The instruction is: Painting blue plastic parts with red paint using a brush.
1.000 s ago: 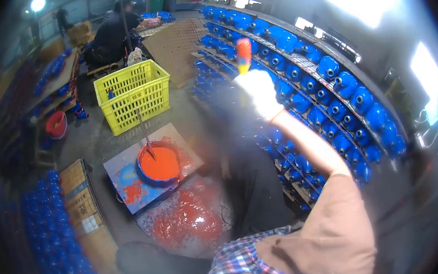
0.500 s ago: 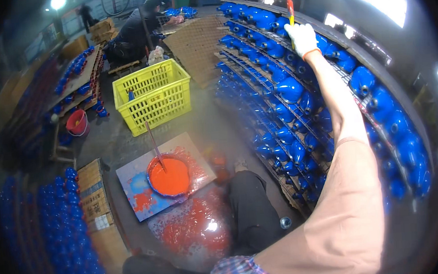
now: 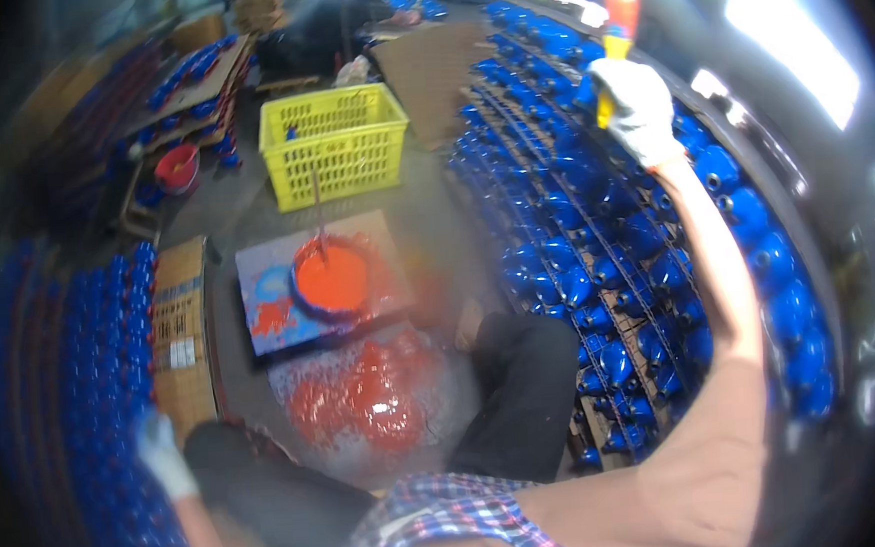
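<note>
Right hand has swung from high over the far end of the rack, where it was half a second ago, to nearer along its upper rows, gloved white and clamped on a paintbrush with orange-red top and yellow handle, bristles hidden. Brush sits just above the blue cast parts lined on the wire rack, so touch-up work along the rows looks ongoing. Left hand, also gloved, hangs low by the knee, blurred; cannot tell if it grips anything. On the floor: orange paint bucket with stir stick on a cardboard sheet, orange spill nearer, yellow crate beyond, red bucket far left.
</note>
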Motion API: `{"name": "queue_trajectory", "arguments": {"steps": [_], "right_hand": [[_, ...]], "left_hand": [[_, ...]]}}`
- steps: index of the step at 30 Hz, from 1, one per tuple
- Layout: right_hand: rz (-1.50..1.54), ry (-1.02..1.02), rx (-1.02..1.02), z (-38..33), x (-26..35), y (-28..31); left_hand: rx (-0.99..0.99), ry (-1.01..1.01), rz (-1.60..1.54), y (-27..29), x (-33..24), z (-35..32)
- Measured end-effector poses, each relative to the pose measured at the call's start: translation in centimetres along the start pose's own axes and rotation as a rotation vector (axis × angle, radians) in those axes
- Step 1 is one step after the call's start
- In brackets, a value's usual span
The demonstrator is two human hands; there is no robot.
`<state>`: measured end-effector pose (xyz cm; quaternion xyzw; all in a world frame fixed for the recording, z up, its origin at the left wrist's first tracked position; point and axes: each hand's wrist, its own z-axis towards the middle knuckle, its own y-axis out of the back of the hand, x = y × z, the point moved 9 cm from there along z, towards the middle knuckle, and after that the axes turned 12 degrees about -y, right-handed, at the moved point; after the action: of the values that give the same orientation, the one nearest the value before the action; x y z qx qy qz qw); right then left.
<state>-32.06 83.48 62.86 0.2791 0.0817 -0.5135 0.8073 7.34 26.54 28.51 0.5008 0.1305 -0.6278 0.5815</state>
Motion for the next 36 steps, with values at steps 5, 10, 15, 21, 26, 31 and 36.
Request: {"name": "queue_trajectory", "arguments": {"steps": [5,10,15,21,26,31,36], "right_hand": [[0.925,-0.478,0.228,-0.1,7.3,1.7],[1.626,-0.624,0.537,-3.7,18.6,1.5],[1.932,-0.851,0.754,-9.1,26.6,-4.0],[2.341,-1.619,0.749,-20.0,29.0,-10.1],[2.547,-1.775,0.772,-26.1,30.8,-11.3],[2.411,-1.942,0.736,-29.7,31.7,-10.8],[1.783,-1.705,0.780,-27.0,29.1,-9.0]], "left_hand": [[0.126,-0.227,-0.411,-5.8,-19.0,1.1],[0.891,-0.290,-0.611,-20.9,-28.6,-3.8],[0.879,0.629,-1.445,-23.7,-25.7,-12.6],[0.530,1.090,-1.559,-21.6,-21.4,-13.4],[0.453,1.188,-1.596,-20.5,-18.0,-12.9],[0.400,1.318,-1.665,-20.9,-14.9,-13.8],[0.712,0.935,-1.276,-20.0,-11.9,-14.9]]}}
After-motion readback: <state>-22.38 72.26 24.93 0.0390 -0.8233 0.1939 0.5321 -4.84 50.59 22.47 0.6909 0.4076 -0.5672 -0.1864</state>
